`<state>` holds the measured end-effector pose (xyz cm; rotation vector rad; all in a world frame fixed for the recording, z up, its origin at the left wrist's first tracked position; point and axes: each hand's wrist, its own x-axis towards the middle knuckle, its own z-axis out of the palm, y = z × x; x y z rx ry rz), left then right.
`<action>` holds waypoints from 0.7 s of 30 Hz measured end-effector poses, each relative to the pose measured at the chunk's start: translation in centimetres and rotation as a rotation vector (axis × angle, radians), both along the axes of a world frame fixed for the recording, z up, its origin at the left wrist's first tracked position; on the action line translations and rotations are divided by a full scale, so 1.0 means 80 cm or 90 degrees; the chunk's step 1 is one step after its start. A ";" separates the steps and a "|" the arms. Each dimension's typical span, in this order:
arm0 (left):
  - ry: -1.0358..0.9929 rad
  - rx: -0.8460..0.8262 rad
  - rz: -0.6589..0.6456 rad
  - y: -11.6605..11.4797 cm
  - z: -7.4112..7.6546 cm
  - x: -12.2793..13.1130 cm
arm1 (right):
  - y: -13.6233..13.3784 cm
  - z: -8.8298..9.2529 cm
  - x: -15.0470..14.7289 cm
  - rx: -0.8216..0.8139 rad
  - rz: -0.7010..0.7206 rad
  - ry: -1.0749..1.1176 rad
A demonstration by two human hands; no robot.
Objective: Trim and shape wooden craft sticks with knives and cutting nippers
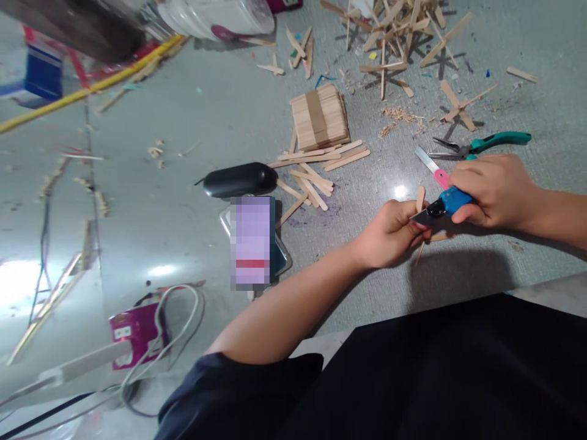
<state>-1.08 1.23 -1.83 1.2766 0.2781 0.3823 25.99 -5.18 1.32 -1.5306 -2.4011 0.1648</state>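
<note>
My right hand point(493, 186) is closed around the blue handle of a utility knife point(454, 200). The knife's blade points left and lies over the fingertips of my left hand point(389, 235). Those fingers pinch popsicle sticks point(420, 198) joined crosswise, with stick ends poking out above and below. The joint itself is hidden behind the fingers and blade. Just beyond my right hand lies a pink-handled cutter point(441, 178) with a metal blade. Pliers point(477, 145) with green grips rest behind it.
A banded bundle of popsicle sticks point(321, 116) stands mid-table, with loose sticks point(314, 186) before it. Crossed-stick pieces point(398, 27) pile up at the back right. A black case point(241, 179) and a phone point(252, 238) lie left of my left arm. A white cable point(195, 305) loops at lower left.
</note>
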 end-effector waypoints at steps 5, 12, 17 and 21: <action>-0.055 -0.006 0.033 -0.001 -0.006 0.006 | 0.006 -0.009 -0.003 0.048 -0.024 0.039; -0.063 -0.110 0.032 0.006 -0.006 0.008 | 0.007 -0.008 -0.005 0.037 -0.054 0.126; -0.062 -0.138 0.044 0.007 -0.005 0.005 | 0.004 -0.008 -0.004 0.038 -0.042 0.126; -0.073 -0.145 0.033 0.005 0.000 0.005 | 0.003 -0.002 -0.005 0.004 -0.056 0.105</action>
